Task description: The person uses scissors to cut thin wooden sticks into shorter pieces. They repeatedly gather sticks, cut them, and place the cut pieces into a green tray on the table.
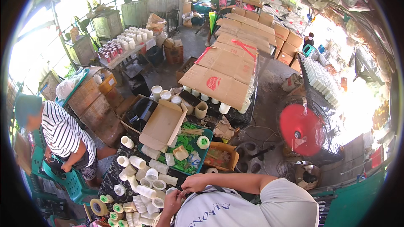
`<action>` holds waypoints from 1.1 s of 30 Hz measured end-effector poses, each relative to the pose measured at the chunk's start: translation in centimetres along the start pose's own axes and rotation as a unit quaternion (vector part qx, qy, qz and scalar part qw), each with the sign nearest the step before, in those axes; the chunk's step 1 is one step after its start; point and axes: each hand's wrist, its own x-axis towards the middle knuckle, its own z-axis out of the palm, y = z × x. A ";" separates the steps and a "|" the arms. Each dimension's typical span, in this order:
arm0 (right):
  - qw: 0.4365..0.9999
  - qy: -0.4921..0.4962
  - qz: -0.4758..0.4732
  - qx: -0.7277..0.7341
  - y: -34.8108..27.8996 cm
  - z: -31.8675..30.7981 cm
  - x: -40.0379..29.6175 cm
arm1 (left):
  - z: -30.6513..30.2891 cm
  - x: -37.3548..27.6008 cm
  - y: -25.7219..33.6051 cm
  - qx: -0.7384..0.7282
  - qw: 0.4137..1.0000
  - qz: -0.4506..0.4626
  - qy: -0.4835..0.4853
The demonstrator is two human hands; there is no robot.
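Observation:
My left hand (172, 202) and my right hand (195, 183) meet in front of my grey shirt (221, 209). Their fingertips are bunched together beside a dark strap at the shirt's front. Whether they pinch something small there cannot be made out. Close by on the dark table, many whitish translucent cylinders (145, 191) lie and stand in a heap. Some pieces with green ends (118, 208) lie at the near left, by a roll of tape (98, 207). A teal tray (206, 135) with green bits, straw-like sticks and pale pieces sits beyond my hands.
An open cardboard box (162, 123) rests against the tray. Orange-brown box (233, 156) stands right of it. A red-bladed pedestal fan (298, 130) is at the right. A person in a striped shirt (66, 129) stands left by a green chair (74, 184). Cardboard sheets (221, 69) cover a table of white containers.

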 end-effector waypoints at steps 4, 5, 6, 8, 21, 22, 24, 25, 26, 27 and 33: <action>1.000 0.010 0.022 0.017 -0.2 -0.3 0.1 | -0.2 0.4 -0.2 0.034 0.999 0.018 0.001; 0.999 0.007 0.012 0.039 0.0 -0.3 0.1 | -0.3 0.5 -0.3 0.039 0.999 0.024 -0.002; 0.998 0.003 0.000 0.061 0.1 -0.4 0.2 | -0.3 0.6 -0.6 0.020 0.999 0.024 -0.006; 0.995 -0.002 -0.015 0.095 0.2 -0.6 0.2 | -0.2 0.7 -1.6 -0.018 0.999 0.026 -0.013; 0.999 0.021 0.002 0.037 0.4 -0.8 0.5 | -0.2 1.1 0.3 0.056 0.998 -0.015 0.032; 0.999 0.020 0.004 0.033 0.5 -0.9 0.5 | -0.3 1.0 0.6 0.065 0.997 -0.016 0.034; 0.999 0.011 -0.011 0.045 0.6 -1.0 0.4 | -0.5 0.9 0.8 0.067 0.997 -0.017 0.030; 0.999 0.007 -0.017 0.051 0.7 -1.1 0.3 | -0.6 0.9 0.8 0.061 0.998 -0.017 0.026; 0.998 0.010 -0.018 0.051 0.8 -0.9 0.4 | -0.7 0.9 0.7 0.055 0.998 -0.017 0.021; 0.998 0.013 -0.020 0.052 0.8 -0.6 0.5 | -0.8 0.9 0.7 0.045 0.999 -0.019 0.016; 0.999 -0.011 0.011 0.045 0.1 -1.5 0.4 | -1.1 0.6 0.0 0.015 0.999 -0.028 -0.024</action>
